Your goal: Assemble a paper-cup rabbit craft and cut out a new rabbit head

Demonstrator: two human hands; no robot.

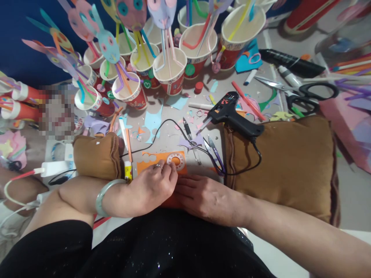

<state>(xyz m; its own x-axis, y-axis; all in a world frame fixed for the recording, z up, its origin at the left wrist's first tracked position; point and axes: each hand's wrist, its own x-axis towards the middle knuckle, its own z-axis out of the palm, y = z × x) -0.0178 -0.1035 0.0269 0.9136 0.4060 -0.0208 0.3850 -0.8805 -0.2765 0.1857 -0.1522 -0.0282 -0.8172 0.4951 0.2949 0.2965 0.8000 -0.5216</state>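
Observation:
An orange sheet of paper (140,166) with round cut-outs along its edge lies in front of me. On it rests a white ring with small reddish marks (183,161). My left hand (152,187) is closed, its fingers curled and pressed together at the ring's near edge; what they pinch, if anything, is hidden. Flat beside it lies my right hand (207,199), fingers stretched over the near part of the orange paper. Just beyond are a black pen (188,129) and small thread snips (214,154). A yellow glue stick (128,172) stands by my left wrist.
Brown cushions (278,166) (97,156) flank the work spot. A black glue gun (236,116) leans on the right one, its cord looping forward. Paper cups (171,73) with straw-and-paper figures crowd the back. Scissors (298,90) and paper scraps (153,119) lie about. Another person sits at left.

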